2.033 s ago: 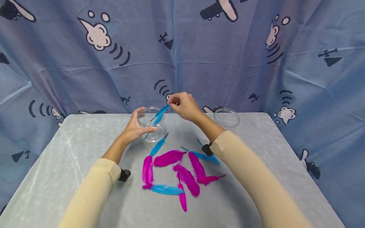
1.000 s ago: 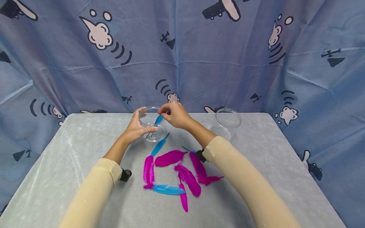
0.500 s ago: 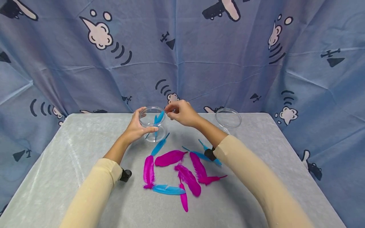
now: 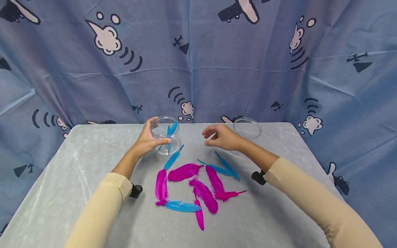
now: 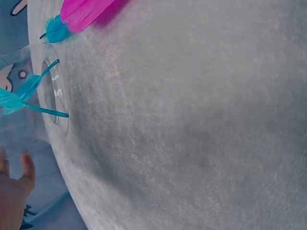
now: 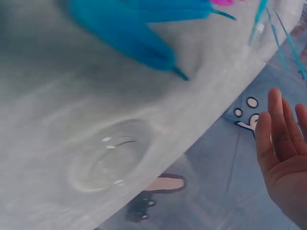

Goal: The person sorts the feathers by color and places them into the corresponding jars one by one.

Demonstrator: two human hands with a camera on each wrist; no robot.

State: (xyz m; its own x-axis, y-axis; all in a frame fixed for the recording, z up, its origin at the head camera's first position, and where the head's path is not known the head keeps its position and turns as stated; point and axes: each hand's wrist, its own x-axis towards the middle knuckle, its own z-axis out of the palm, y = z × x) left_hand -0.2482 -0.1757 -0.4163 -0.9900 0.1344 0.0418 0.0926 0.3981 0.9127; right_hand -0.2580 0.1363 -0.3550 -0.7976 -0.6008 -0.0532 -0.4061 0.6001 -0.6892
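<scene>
My left hand [image 4: 148, 138] grips a clear plastic jar [image 4: 165, 135] by its side near the rim, thumb in front and fingers behind. Inside the jar stand blue feathers [image 4: 169, 132], their quills pointing down. In the left wrist view the quills [image 5: 45, 111] reach the jar's bottom, and fingertips [image 5: 28, 170] touch its wall. My right hand [image 4: 224, 137] hangs above the table between two jars, fingers loosely bent and holding nothing. Two blue feathers [image 4: 228, 166] lie below it, crossing near their ends. A second clear jar [image 4: 247, 128] stands behind that hand, partly hidden by it.
Several pink feathers [image 4: 184, 172] lie across the middle of the grey table [image 4: 93, 162]. One blue feather [image 4: 183, 206] lies at the front, another blue feather [image 4: 173, 158] beside the held jar. A patterned blue curtain [image 4: 204, 62] hangs behind the table's back edge.
My right hand lowered a blue feather into the held jar, let go of it, and moved away to the right. My left hand and its jar stayed in place.
</scene>
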